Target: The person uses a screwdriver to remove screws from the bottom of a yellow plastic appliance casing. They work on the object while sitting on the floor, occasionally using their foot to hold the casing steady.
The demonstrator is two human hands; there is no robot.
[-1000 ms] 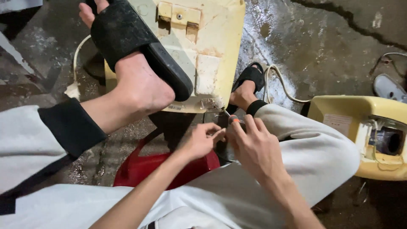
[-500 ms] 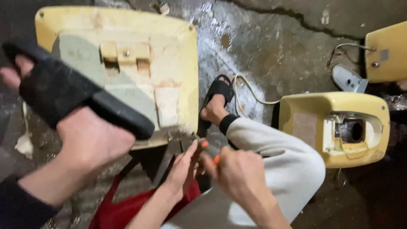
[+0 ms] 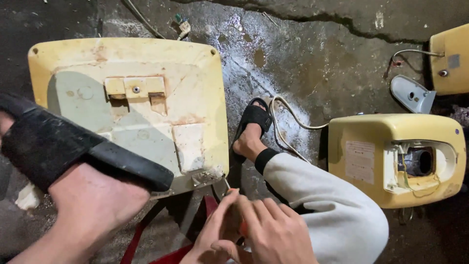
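A large yellowed plastic casing [image 3: 146,63] lies back side up on the wet concrete floor. My left foot in a black slide sandal [image 3: 53,146] rests on its near left edge. At the bottom centre, my left hand [image 3: 215,230] and my right hand [image 3: 276,234] are closed together around a screwdriver. Its thin metal shaft [image 3: 227,184] points up at the casing's chipped lower right corner, and a bit of orange handle [image 3: 243,227] shows between the fingers.
A second yellow casing [image 3: 364,156] with an open cavity stands to the right, past my right knee. A third casing [image 3: 452,58] and a grey part [image 3: 413,95] lie at top right. A white cable [image 3: 288,117] runs by my right sandal [image 3: 254,120]. A red stool [image 3: 171,256] is under me.
The view has swung left and up over the large casing. My hands have dropped to the frame's bottom and closed on the screwdriver, with its tip now at the casing's corner.
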